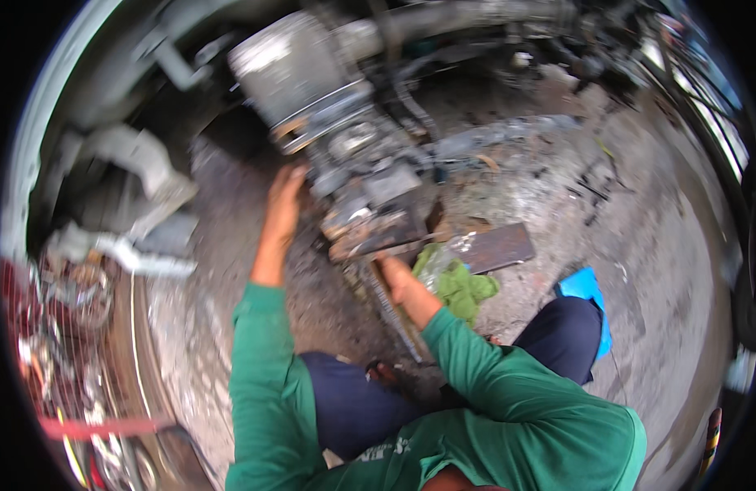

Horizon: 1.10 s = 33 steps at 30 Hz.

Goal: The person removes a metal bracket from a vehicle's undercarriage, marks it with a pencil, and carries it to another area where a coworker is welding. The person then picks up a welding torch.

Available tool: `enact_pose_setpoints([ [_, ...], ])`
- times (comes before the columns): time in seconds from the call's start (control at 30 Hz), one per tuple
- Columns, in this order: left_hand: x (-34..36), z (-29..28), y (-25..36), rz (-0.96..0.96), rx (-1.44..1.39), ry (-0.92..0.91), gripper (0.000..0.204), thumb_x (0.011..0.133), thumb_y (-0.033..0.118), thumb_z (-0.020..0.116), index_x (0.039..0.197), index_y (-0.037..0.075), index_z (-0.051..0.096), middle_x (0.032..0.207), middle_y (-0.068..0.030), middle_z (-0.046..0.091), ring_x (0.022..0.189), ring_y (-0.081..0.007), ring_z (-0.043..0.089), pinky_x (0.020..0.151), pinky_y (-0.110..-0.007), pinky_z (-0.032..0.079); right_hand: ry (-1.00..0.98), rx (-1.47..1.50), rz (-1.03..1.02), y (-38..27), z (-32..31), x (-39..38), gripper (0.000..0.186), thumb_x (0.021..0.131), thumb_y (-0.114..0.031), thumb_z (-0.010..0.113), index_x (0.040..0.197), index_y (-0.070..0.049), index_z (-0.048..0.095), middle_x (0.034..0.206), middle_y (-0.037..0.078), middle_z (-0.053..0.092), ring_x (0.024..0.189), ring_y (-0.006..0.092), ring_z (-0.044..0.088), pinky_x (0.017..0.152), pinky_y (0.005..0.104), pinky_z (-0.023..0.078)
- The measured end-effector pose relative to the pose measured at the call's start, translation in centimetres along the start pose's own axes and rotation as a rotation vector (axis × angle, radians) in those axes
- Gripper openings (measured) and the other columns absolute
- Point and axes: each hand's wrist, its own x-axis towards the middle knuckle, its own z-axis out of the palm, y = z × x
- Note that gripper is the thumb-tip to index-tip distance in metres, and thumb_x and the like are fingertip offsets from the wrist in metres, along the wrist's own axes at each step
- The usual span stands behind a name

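A greasy metal engine-like assembly [357, 147] stretches from a broad silver housing at the top towards me, blurred by motion. At its left side is my left hand [286, 196], fingers stretched out and apparently touching the metal; the fingertips are partly hidden. Under the near end of the assembly reaches my right hand [394, 274], its fingers hidden by the metal. Just below that hand a long narrow metal bar [394, 309] slants down over the floor. A green cloth [462, 290] and some clear plastic lie right of my right hand.
A dark flat board [502, 248] lies beyond the cloth. Something blue [588, 290] is beside my right knee. Curved grey metal parts [140, 176] stand at the left, above a red mesh [67, 327]. Dark debris [592, 192] litters the stained concrete floor.
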Motion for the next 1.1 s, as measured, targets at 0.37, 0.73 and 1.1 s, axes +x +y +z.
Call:
enact_pose_setpoints([
  [0.37,-0.4,-2.7,-1.5,-0.012,-0.057,-0.077,0.036,0.105,0.041,0.054,0.111,0.007,0.064,0.084,-0.0011,0.061,0.070,-0.0119,0.057,0.061,-0.029,0.045,0.039,-0.225,0.076,0.1,3.7,-2.8,0.062,0.099,-0.070,0.033,0.069,-0.019,0.050,0.052,0.000,0.042,0.039,0.0159,0.036,0.036,0.0317,0.024],
  [0.73,0.1,-2.4,-0.5,-0.147,-0.128,-0.067,0.036,0.104,0.043,0.054,0.109,0.009,0.064,0.079,-0.0003,0.060,0.067,-0.0109,0.055,0.059,-0.026,0.043,0.061,-0.225,0.036,-0.6,4.5,-3.6,0.068,0.101,-0.070,0.029,0.074,-0.014,0.056,0.050,0.001,0.044,0.036,0.0158,0.038,0.034,0.0305,0.025],
  [1.1,0.2,-2.1,-0.7,-0.208,-0.237,-0.034,0.040,0.105,0.043,0.054,0.105,0.005,0.067,0.075,0.0009,0.058,0.065,-0.0120,0.057,0.059,-0.028,0.045,0.050,-0.249,0.091,-0.5,4.2,-3.0,0.065,0.101,-0.069,0.028,0.070,-0.017,0.052,0.052,0.000,0.042,0.038,0.0158,0.035,0.036,0.0327,0.025],
])
